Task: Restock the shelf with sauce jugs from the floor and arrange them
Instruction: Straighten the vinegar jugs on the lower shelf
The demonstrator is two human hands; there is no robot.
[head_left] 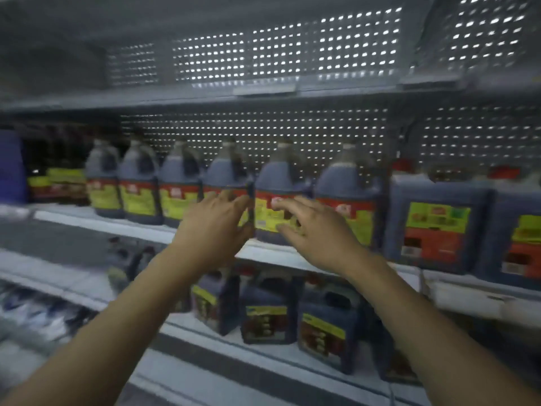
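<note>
Whole view motion-blurred; label text unreadable throughout.

Middle shelf (272,254): a row of round-shouldered sauce jugs (137,186) with dark contents and red-and-yellow labels, standing upright side by side along the front edge. Six can be counted; caps are smeared into the perforated back panel (263,127) behind them.

Left hand (216,227) raised in front of the fourth jug (225,174), fingers extended and loosely spread, covering that jug's label and lower body. Whether the palm touches it cannot be told. Fingertips reach toward the narrow gap beside the fifth jug (278,186).

Right hand (316,230) in front of the fifth jug, fingers straight and apart, tips over its label. Contact looks likely, but blur prevents certainty. Neither hand is wrapped around anything.

Right of the row: two squarer jugs (436,224) with red caps and green-and-red labels; the far one is cut off by the frame edge.

Far left of the same shelf: dark bottles with yellow labels (58,183) in deep shadow, and a blue object (11,168) cut by the frame, identity unclear.

Lower shelf (263,347): three squarish handled jugs (269,312) with yellow-and-brown labels, partly hidden behind the forearms. More goods to the left, too blurred to identify.

Top shelf (175,95): only the underside and edge are visible.
</note>
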